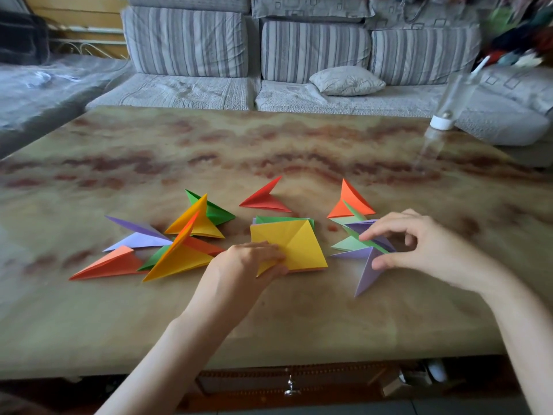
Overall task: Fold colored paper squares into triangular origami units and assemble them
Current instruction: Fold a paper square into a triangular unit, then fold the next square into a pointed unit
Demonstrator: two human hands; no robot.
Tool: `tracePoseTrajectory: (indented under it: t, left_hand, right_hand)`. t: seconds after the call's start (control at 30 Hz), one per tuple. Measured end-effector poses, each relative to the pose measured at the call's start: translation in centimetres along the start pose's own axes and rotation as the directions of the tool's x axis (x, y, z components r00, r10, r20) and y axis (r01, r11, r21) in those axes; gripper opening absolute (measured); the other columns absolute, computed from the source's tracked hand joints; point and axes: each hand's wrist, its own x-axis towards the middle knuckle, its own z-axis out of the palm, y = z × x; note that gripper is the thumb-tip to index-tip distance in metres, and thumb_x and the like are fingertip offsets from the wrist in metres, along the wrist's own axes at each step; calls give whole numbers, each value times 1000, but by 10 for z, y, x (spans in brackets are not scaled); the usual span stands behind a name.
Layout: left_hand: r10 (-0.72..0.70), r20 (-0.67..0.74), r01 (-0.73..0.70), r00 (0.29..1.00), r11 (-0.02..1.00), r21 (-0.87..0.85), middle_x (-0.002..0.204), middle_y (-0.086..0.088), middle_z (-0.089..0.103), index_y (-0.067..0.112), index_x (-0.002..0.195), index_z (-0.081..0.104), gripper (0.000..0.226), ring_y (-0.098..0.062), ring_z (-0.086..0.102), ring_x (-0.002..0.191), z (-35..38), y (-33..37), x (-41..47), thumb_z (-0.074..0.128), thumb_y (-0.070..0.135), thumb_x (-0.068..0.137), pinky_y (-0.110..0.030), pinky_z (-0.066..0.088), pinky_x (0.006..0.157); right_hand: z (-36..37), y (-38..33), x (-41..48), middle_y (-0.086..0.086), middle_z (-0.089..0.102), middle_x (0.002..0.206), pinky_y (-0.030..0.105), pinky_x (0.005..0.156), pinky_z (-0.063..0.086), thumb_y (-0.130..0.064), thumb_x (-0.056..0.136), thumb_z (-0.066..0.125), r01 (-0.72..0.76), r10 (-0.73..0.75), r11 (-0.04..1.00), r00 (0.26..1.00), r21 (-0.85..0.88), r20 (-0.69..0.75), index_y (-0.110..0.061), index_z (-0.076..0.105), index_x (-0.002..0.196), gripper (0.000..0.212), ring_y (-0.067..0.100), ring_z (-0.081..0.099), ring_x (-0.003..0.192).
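Right now your left hand (254, 259) pinches the near-left corner of the yellow square (296, 244), fingers on top and thumb underneath. That corner is lifted off the stack of squares (284, 219) below it. The grip looks meant to peel the top sheet free or to start a fold along one of the creases already crossing it. At 3 o'clock from that sheet, your right hand (419, 244) arches over the purple unit (366, 274). Its index tip is on a green unit (344, 244) and its thumb is against the purple paper. I cannot tell whether it has closed on anything or merely steadies that small cluster. An orange unit (350, 202) stands at 1 o'clock from the yellow sheet, just behind the cluster. A red unit (263, 199) lies at 12 o'clock, close to the stack. At 9 o'clock the heap of finished units (179, 250) sprawls in yellow, orange, green and purple, some pieces overlapping. Keeping the folded pieces out to either side probably leaves you the middle of the marble-patterned table (209, 145) for creasing. A clear bottle (449, 103) stands at 2 o'clock near the far edge, well apart, with the striped sofa (185, 43) beyond.
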Motion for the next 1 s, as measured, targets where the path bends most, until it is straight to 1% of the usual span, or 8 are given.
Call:
tracePoseTrajectory:
  t: [0.1, 0.2, 0.27, 0.4, 0.57, 0.7, 0.83, 1.0]
  left_hand:
    - [1, 1, -1, 1000, 1000, 0, 118, 10, 67, 27, 105, 73, 23, -6, 56, 119, 0, 0, 0, 69, 33, 83, -31, 48, 94]
    - [-2, 5, 2, 1000, 1000, 1, 120, 9, 66, 27, 106, 72, 24, -6, 55, 120, 0, 0, 0, 68, 34, 83, -31, 47, 96]
    - [-2, 9, 2, 1000, 1000, 3, 121, 10, 65, 28, 107, 72, 24, -5, 54, 121, 0, 0, 0, 67, 35, 84, -30, 46, 97]
    - [-2, -3, 2, 1000, 1000, -2, 120, 10, 66, 28, 105, 72, 23, -5, 55, 120, 0, -1, 0, 68, 33, 83, -31, 47, 96]
    - [-3, 10, 3, 1000, 1000, -23, 117, 9, 68, 27, 104, 73, 24, -7, 58, 117, -1, -2, 2, 71, 31, 80, -33, 48, 95]
    - [-26, 21, 28, 999, 998, -64, 116, 8, 68, 26, 104, 73, 25, -7, 58, 117, -1, -2, 2, 74, 27, 78, -33, 47, 97]
    - [-77, 28, 80, 997, 988, -133, 114, 10, 68, 27, 103, 73, 22, -1, 57, 114, -5, 0, 2, 71, 24, 81, -25, 43, 99]
    - [-102, 3, 101, 995, 980, -174, 110, 4, 71, 21, 101, 75, 18, -9, 63, 109, -4, -2, 2, 68, 22, 84, -29, 47, 97]
  right_hand:
    - [5, 0, 3, -7, 69, 96, 6, 72, 31, -16, 69, 80, 39, -41, 997, 999, -71, -30, -31, 71, 78, 19, 3, 46, 93]
    - [0, -3, 2, -8, 65, 77, 7, 63, 33, -15, 78, 73, 6, 3, 998, 987, 55, -159, -25, 71, 75, 11, -4, 52, 70]
    - [-3, -2, 0, -3, 66, 70, 19, 65, 37, -16, 82, 69, -32, 47, 993, 990, 112, -135, -25, 70, 75, 11, -2, 52, 63]
    - [6, 4, -1, 2, 64, 68, 28, 66, 35, -11, 78, 74, -202, 205, 978, 977, 44, -65, -21, 64, 87, 17, 14, 52, 65]
    - [19, 7, 6, -8, 55, 71, 22, 56, 33, -7, 66, 82, -236, 185, 960, 939, -153, -289, -21, 56, 72, 29, 3, 46, 57]
    - [21, 0, 8, -7, 56, 72, 25, 55, 34, -14, 74, 76, -153, 75, 976, 904, -154, -421, -24, 56, 67, 24, 2, 50, 60]
    - [20, -24, 7, -4, 60, 78, 19, 65, 38, -19, 85, 67, 141, -155, 988, 836, -68, -526, -18, 66, 80, 6, 16, 51, 71]
    - [44, -33, 13, -16, 66, 108, 26, 95, 40, -46, 80, 59, 328, -343, 939, 902, -102, -262, -23, 70, 103, 34, 5, 54, 104]
